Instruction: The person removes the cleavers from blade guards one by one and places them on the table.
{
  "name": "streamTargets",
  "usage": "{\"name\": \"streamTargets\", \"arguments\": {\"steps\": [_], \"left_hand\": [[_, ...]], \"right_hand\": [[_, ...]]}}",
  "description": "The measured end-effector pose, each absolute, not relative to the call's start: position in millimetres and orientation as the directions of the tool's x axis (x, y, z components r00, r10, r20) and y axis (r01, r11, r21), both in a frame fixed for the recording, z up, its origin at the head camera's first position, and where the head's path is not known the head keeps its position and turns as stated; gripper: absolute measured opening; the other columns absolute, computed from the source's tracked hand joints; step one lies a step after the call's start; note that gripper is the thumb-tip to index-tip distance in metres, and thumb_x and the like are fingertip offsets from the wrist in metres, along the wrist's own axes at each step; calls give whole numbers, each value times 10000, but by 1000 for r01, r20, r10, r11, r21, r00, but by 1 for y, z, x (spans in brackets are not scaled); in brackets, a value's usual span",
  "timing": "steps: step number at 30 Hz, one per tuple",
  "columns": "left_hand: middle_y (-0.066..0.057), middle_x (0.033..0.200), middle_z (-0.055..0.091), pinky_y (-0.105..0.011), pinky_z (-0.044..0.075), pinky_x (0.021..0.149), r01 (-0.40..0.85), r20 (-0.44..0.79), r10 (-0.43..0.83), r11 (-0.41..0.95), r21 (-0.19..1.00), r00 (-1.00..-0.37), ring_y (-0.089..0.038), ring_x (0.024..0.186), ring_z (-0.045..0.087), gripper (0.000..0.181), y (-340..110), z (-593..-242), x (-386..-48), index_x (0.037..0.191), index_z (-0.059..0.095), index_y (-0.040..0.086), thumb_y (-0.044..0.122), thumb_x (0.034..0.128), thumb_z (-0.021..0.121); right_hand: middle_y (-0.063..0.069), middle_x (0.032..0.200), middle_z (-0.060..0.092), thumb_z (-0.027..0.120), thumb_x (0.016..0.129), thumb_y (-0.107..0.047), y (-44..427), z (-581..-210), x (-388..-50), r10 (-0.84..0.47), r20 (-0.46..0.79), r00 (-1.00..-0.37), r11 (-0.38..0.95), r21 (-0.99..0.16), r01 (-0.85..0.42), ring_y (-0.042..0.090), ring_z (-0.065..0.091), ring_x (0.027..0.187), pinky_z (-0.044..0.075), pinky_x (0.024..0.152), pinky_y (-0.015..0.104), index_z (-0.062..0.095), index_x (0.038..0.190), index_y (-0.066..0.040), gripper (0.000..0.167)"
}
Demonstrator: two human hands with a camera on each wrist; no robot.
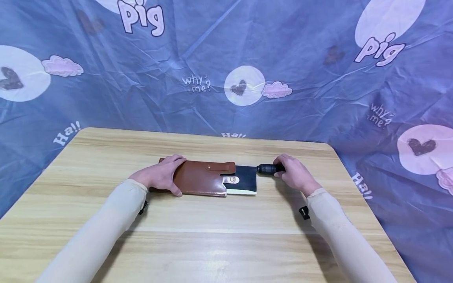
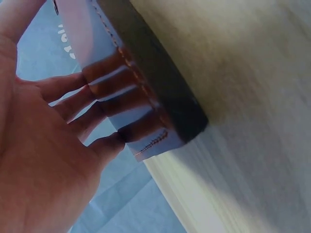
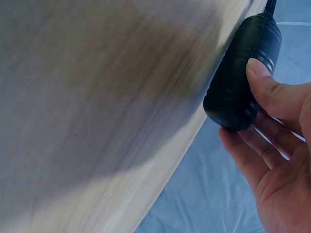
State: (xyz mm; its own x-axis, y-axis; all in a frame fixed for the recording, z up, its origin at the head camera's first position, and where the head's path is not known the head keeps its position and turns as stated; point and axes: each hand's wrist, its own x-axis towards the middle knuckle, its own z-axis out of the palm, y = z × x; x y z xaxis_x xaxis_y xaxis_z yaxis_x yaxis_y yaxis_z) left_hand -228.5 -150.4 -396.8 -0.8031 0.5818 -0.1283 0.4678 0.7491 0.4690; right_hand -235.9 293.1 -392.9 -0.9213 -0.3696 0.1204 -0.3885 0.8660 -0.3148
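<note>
A cleaver lies flat on the table, its broad dark blade with a pale lower edge partly inside a brown leather sheath. My left hand spans the sheath's left end, thumb at the near edge and fingers at the far one. In the left wrist view, the fingertips touch the sheath's glossy, stitched leather. At the other end, my right hand holds the black ridged handle. The right wrist view has the thumb on one side of the handle and fingers beneath. The blade's inner part is hidden.
A wooden table lies under both arms. Behind it hangs a blue printed cloth. The sheath's strap lies along its upper part, and a snap tab sits by the opening.
</note>
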Motion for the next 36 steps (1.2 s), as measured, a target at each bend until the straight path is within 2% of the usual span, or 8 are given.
{"name": "streamTargets", "arguments": {"steps": [36], "left_hand": [[-240, 1489, 307, -570, 295, 1060, 463, -118, 584, 737, 493, -803, -419, 1365, 276, 1125, -153, -401, -229, 1480, 313, -83, 348, 630, 910]], "right_hand": [[99, 1039, 627, 776, 816, -32, 303, -389, -233, -372, 127, -920, 866, -310, -393, 359, 606, 996, 450, 906, 521, 662, 1070, -12, 279]]}}
